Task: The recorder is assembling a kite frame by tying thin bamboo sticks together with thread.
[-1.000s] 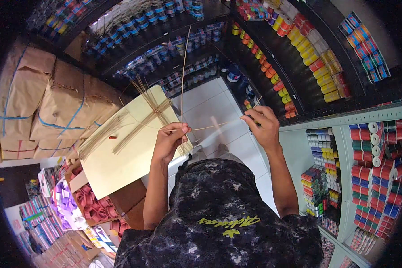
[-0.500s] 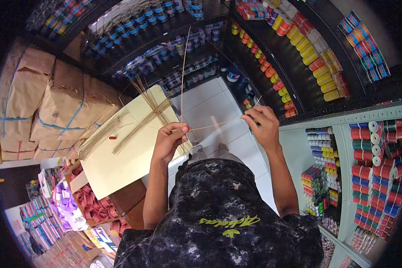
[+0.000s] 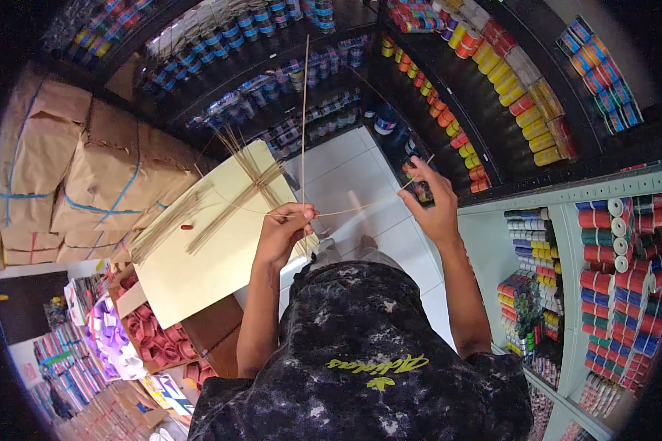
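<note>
My left hand (image 3: 283, 231) is closed in a pinch on thin tan cane strips. One strip (image 3: 304, 117) stands nearly straight up from the fingers. A second, bending strip (image 3: 357, 209) crosses it at the pinch, running left over the board and right toward my other hand. My right hand (image 3: 435, 207) has thumb and fingers apart, with that strip's far end passing between them. Left of my hands, more loose strips (image 3: 224, 209) lie crossed on a pale yellow board (image 3: 169, 287), along with a small red object (image 3: 187, 227).
Large brown paper-wrapped bundles (image 3: 99, 169) tied with blue cord stand at the left. A carton of red rolls (image 3: 154, 334) is below the board. Dark shelves (image 3: 449, 81) with colourful spools run along the back. Grey shelving (image 3: 566, 294) with more spools is at the right.
My right hand's fingers have spread from a pinch and come off the curved strip. My left hand still pinches the strips, and the upright one has tilted slightly.
</note>
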Demonstrator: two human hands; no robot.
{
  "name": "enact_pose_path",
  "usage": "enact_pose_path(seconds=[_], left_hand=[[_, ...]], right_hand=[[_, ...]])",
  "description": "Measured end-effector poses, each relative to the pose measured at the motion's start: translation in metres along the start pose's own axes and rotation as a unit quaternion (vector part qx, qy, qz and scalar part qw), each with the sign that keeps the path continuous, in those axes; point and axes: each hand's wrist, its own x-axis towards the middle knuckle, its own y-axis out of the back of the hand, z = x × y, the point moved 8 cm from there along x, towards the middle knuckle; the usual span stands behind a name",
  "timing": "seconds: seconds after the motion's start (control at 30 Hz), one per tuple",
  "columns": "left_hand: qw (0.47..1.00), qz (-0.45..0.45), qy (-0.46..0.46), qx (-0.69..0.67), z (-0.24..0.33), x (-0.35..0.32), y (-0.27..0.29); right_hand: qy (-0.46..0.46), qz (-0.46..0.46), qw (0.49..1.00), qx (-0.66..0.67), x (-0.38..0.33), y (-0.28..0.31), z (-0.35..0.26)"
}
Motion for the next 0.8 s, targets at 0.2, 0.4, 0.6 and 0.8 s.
enact_pose_path(seconds=[0.2,0.4,0.6,0.8], left_hand=[[1.0,0.003,-0.012,-0.012,0.001,0.0,0.001],[1.0,0.005,-0.024,-0.003,0.001,0.0,-0.004],[0.999,0.004,-0.018,0.034,-0.003,0.001,-0.013],[0.998,-0.005,-0.027,0.063,-0.004,0.0,-0.021]], right_hand=[[-0.09,0.047,0.985,0.137,-0.017,-0.01,0.023],[-0.181,0.092,0.96,0.191,-0.029,-0.02,0.057],[-0.232,0.112,0.915,0.31,-0.03,-0.034,0.086],[-0.292,0.084,0.877,0.373,-0.03,-0.044,0.096]])
